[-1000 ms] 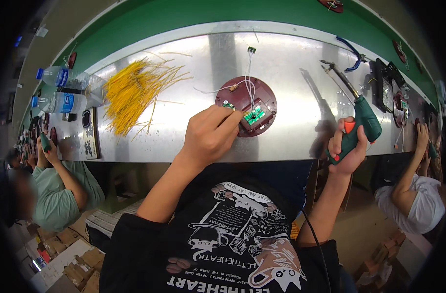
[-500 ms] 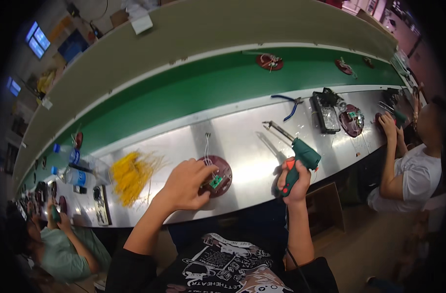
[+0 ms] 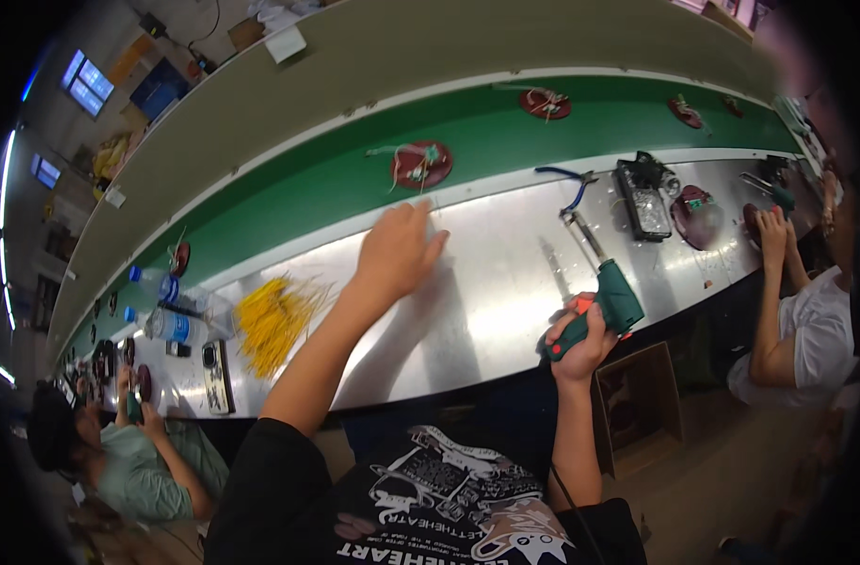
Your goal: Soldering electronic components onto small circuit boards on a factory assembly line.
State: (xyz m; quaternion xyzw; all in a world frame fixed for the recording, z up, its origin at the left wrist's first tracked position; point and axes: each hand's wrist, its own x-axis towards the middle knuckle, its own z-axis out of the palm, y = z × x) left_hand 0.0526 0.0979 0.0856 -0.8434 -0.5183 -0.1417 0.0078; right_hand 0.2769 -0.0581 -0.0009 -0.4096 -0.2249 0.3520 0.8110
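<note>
My left hand [image 3: 399,250] stretches over the metal bench just short of a dark red round disc [image 3: 439,172], which lies on the green strip with a small green circuit board and loose pale wires on it. The thumb stands apart from the other fingers, and I see nothing held; some fingertips are hard to make out. In my right hand [image 3: 585,348] is a green soldering gun [image 3: 618,294] with red buttons, gripped by its handle. Its metal tip points away toward blue-handled pliers [image 3: 577,193] lying on the bench.
Yellow wires [image 3: 274,325] lie in a bundle at left, beside plastic bottles [image 3: 176,327] and a phone-like object [image 3: 216,377]. A black box [image 3: 644,202] stands at right near another red disc [image 3: 696,218]. Co-workers sit on both sides; an open carton [image 3: 642,405] is below the bench.
The red disc with the circuit board has gone from the bench to the green strip, and my left hand has moved away from me and let go. The soldering gun stays in my right hand.
</note>
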